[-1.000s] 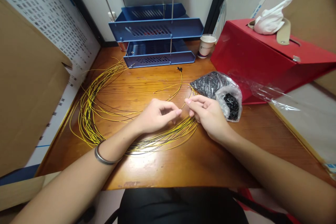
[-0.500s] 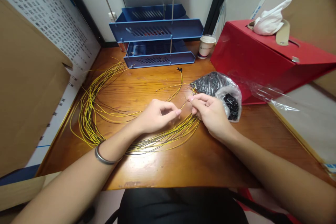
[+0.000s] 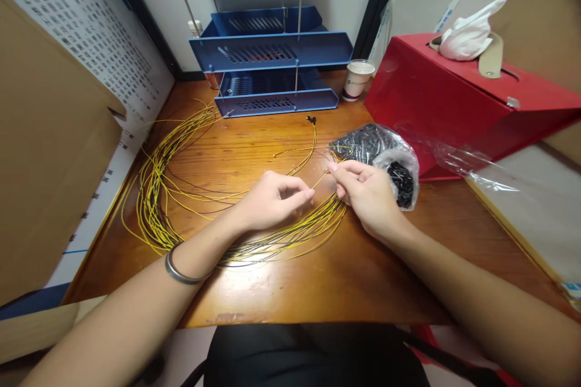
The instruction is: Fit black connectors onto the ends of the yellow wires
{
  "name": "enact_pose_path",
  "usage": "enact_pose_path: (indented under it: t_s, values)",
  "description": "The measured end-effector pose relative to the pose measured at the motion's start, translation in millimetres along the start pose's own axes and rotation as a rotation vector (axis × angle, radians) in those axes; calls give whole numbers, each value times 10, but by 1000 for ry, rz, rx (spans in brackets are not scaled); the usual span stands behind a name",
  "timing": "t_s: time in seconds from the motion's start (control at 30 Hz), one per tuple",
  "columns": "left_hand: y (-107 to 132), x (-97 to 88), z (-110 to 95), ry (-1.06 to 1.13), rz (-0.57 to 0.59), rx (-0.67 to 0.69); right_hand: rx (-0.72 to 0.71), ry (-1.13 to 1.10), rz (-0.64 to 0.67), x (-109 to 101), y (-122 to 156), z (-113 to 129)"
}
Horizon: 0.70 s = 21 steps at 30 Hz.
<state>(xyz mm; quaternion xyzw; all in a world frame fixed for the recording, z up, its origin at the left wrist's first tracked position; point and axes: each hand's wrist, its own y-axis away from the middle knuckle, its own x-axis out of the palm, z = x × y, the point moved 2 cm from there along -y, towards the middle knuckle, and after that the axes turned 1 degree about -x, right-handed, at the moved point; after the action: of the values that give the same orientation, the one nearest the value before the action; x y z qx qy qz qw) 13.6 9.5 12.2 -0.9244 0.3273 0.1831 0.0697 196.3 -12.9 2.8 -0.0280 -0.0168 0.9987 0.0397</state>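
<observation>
Thumb and fingertips of my left hand (image 3: 281, 199) are pinched on a thin yellow wire (image 3: 321, 179). The wire runs up to my right hand (image 3: 363, 193), whose thumb and forefinger close on it; its exact end is too small to make out. Under and around both hands lies a large loop of many yellow and dark wires (image 3: 152, 199), spread over the wooden table. Beyond my hands, a few yellow wires end in small black connectors (image 3: 311, 120). Just past my right hand sits a clear plastic bag (image 3: 367, 139) full of small black parts, its mouth bunched open.
A blue tiered file tray (image 3: 276, 103) stands at the back, with a paper cup (image 3: 357, 80) beside it. On the right is a red tissue box (image 3: 436, 84). Cardboard (image 3: 45, 133) and a printed sheet line the left side. The table's front edge (image 3: 290, 321) lies close to my lap.
The fingertips of my right hand have shifted slightly along the wire. My left hand stays nearly in place, still pinching.
</observation>
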Motion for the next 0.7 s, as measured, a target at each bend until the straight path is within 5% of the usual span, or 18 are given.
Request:
enact_pose_path:
  t_s: [0.27,0.5,0.7]
  values:
    - [9,-21,22,-63,-42,32,11,98,209,93,79,102]
    - [2,-8,10,-25,-14,-9,-42,-26,-43,-5,-11,23]
    - [3,-10,17,-42,-14,-9,-2,47,140,67,49,70]
